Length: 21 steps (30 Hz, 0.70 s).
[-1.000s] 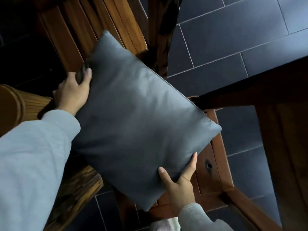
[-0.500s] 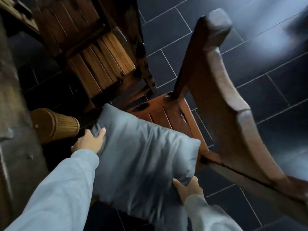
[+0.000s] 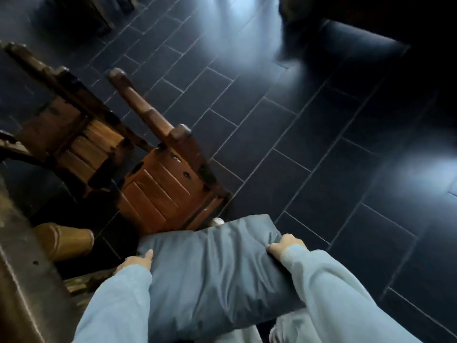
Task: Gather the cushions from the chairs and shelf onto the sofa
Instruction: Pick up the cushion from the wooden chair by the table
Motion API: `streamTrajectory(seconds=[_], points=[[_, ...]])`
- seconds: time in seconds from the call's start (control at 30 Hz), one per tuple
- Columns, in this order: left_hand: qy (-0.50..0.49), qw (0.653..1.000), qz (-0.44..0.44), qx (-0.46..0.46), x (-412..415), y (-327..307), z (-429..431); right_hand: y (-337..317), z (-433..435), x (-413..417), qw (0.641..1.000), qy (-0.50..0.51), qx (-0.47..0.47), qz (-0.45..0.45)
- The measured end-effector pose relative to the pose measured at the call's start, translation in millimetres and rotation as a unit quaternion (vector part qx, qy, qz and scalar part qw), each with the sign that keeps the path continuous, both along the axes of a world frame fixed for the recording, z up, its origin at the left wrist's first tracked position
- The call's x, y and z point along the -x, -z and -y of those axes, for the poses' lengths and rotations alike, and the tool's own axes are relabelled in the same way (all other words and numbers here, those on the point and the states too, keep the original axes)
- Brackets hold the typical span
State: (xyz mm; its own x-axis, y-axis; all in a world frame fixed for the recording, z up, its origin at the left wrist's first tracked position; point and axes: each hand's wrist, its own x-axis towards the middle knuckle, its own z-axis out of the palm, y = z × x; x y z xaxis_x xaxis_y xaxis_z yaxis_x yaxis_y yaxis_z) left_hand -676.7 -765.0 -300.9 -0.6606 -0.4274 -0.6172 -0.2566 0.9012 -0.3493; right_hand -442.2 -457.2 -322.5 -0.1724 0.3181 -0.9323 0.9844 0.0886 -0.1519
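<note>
I hold a grey cushion (image 3: 215,271) in front of my body, clear of the furniture. My left hand (image 3: 134,262) grips its left edge and my right hand (image 3: 284,245) grips its right edge, both in light blue sleeves. A wooden chair (image 3: 163,184) with a bare slatted seat stands just beyond the cushion, up and to the left. A second wooden chair (image 3: 74,134) stands further left, also with nothing on its seat. No sofa or shelf is recognisable in this view.
Dark tiled floor (image 3: 309,144) spreads to the right and ahead, with light patches on it. A tan ribbed basket (image 3: 64,240) sits low at the left beside a dark table edge (image 3: 22,280). A dark bulky shape (image 3: 358,28) lies at the top right.
The cushion has come off the chair seat and moved toward my body. My view has swung right, away from the chairs, so more floor shows.
</note>
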Motion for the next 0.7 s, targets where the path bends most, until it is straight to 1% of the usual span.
streamTrajectory(seconds=[0.07,0.17,0.2,0.27,0.33,0.4,0.43,0.47,0.5,0.53,0.57,0.6,0.63,0.67,0.7], points=[[0.063,0.997,0.013,-0.041,-49,-4,-69,-15,-37,-90,0.995,0.094,0.004,0.027],[0.166,0.975,0.014,-0.148,-134,-13,-194,-44,-89,-230,0.963,0.264,0.004,0.052],[0.198,0.962,0.020,-0.189,-162,-20,-234,-53,-103,-275,0.950,0.310,-0.007,0.044],[0.262,0.924,0.045,-0.275,-215,-38,-309,-75,-122,-357,0.914,0.401,-0.056,-0.019],[0.295,0.869,0.075,-0.389,-260,-62,-375,-102,-135,-419,0.857,0.482,-0.160,-0.094],[0.271,0.809,0.124,-0.507,-299,-92,-433,-132,-152,-464,0.774,0.554,-0.268,-0.147],[0.234,0.779,0.157,-0.560,-316,-108,-460,-147,-164,-482,0.733,0.589,-0.290,-0.177],[0.175,0.750,0.188,-0.610,-328,-121,-481,-160,-176,-497,0.692,0.628,-0.286,-0.212],[0.123,0.722,0.216,-0.646,-339,-135,-505,-174,-191,-514,0.644,0.673,-0.270,-0.245],[0.081,0.703,0.245,-0.663,-349,-149,-528,-190,-205,-531,0.587,0.724,-0.237,-0.273],[0.056,0.692,0.268,-0.668,-355,-159,-548,-203,-218,-544,0.519,0.778,-0.189,-0.299],[0.035,0.683,0.294,-0.667,-362,-169,-573,-213,-232,-559,0.443,0.825,-0.149,-0.318],[0.021,0.678,0.314,-0.664,-368,-176,-598,-219,-246,-574,0.381,0.851,-0.121,-0.340],[0.003,0.669,0.330,-0.665,-372,-182,-624,-220,-259,-589,0.334,0.862,-0.112,-0.364],[-0.012,0.664,0.339,-0.667,-377,-185,-648,-223,-272,-600,0.302,0.865,-0.111,-0.384]])
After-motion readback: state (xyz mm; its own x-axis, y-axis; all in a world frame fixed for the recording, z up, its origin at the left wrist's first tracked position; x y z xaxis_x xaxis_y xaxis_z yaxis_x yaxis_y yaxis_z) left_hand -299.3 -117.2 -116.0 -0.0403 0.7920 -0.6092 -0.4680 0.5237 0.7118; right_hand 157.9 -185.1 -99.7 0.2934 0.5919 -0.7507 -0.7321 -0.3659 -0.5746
